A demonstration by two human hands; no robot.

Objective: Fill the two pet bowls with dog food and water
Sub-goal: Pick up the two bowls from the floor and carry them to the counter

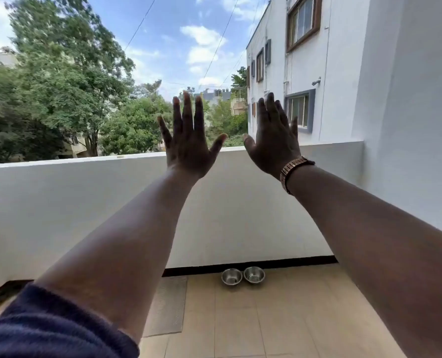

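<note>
Both arms stretched forward and up, backs of the hands toward us. Our left hand (188, 148) is raised at about 12 o'clock in the view, fingers (188, 112) straight and spread, thumb out toward 3 o'clock, grasping nothing. Our right hand (274, 143) is just beside it at 1 o'clock, fingers straight and closer together, thumb pointing toward the left one; also released, nothing in it. The thumbs are near each other but apart.

A ribbed, copper-toned metal watch band (290, 171) circles the right wrist. A dark blue, fuzzy knit sleeve (47, 329) is pushed up the left forearm at 7 o'clock.

The two pet bowls sit on the floor at about 6 o'clock, low between our forearms, against the dark skirting at the foot of the white parapet wall (72, 202). Left bowl (231, 277) and right bowl (254, 274) are round, shiny steel, upright with mouths upward, touching or nearly so, side by side along the wall. Contents too small to tell.

Floor of beige matte tiles (279, 319); a grey textured mat (167, 306) lies at 7 o'clock from the bowls, its long axis running away from us.
</note>
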